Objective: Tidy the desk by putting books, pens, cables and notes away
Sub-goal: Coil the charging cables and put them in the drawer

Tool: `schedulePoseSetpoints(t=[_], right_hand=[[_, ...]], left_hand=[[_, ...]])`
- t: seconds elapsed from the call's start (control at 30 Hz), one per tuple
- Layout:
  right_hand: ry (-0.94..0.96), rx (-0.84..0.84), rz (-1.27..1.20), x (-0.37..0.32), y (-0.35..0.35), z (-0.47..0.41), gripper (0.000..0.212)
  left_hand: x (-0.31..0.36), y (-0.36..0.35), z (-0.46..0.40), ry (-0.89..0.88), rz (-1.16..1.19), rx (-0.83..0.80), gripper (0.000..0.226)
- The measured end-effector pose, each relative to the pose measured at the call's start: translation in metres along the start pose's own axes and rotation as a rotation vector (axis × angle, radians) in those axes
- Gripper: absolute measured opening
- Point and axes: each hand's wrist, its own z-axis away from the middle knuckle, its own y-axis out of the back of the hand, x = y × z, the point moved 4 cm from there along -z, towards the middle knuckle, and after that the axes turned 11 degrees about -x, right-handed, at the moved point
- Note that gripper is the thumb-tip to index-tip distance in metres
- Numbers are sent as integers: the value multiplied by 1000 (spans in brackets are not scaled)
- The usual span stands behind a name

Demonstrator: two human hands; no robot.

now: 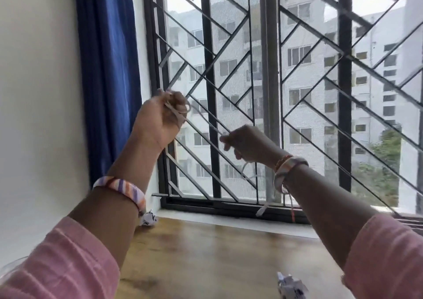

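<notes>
The window grille (229,92) serves as the landmark, and both hands are raised in front of it, above the wooden desk (217,253).

Left of the grille hangs a blue curtain (107,70) against a white wall (39,92). In front of the grille's left panel, the left hand (160,118) is clenched around loops of a thin white cable (206,122), with turns of it wound over the fingers. The left forearm wears a bangle striped in purple, orange and white (121,189), and a pink sleeve (57,264) covers the arm lower down.

From that fist the cable runs taut, down and to the right across the grille's bars, to the right hand (247,140), which is in front of the grille's middle. The right hand pinches the cable between fingertips and thumb. Below it the cable sags in a loose loop, and its end, with a pale connector (263,208), dangles in front of the grille's bottom rail, above the desk.

Below the grille's left corner, a crumpled paper (148,218) lies on the desk just beside the left forearm. A second crumpled paper (290,286) lies on the desk nearer the camera, below the grille's middle.

No readable writing or brand shows anywhere; the print on the papers is too blurred to make out.
</notes>
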Motion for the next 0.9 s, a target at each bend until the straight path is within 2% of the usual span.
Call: schedulePoseSetpoints(t=[0.1, 0.17, 0.23, 0.3, 0.33, 0.4, 0.47, 0.57, 0.63, 0.73, 0.8, 0.9], right_hand=[[25, -141, 3, -9, -18, 7, 34], [29, -170, 8, -9, -26, 9, 39], [32, -123, 24, -7, -29, 8, 46], [40, -90, -26, -6, -29, 5, 45], [46, -91, -41, -6, -29, 4, 41], [55, -141, -31, -7, -33, 3, 29], [29, -229, -14, -3, -37, 4, 13], [-15, -249, -13, 12, -35, 5, 31], [-57, -221, -59, 22, -29, 5, 43], [-152, -170, -279, 48, -20, 9, 48], [-223, -106, -510, 65, -14, 17, 45], [-360, 80, -653, 95, -4, 35, 40]], left_hand=[[5, 15, -11, -179, -81, 208, 35], [5, 28, -15, -244, -243, 303, 29], [5, 48, -20, -264, -538, 422, 25], [4, 64, -23, -332, -959, 473, 31], [2, 65, -23, -398, -1221, 458, 32], [-8, 59, -19, -525, -1650, 284, 24], [-18, 53, -15, -548, -1881, 70, 20], [-22, 60, -11, -583, -2136, -191, 15], [-21, 83, -8, -532, -2307, -365, 13], [-17, 143, 1, -249, -2470, -509, 23], [-14, 176, 8, -72, -2510, -493, 26], [-1, 192, 21, 73, -2491, -256, 17]])
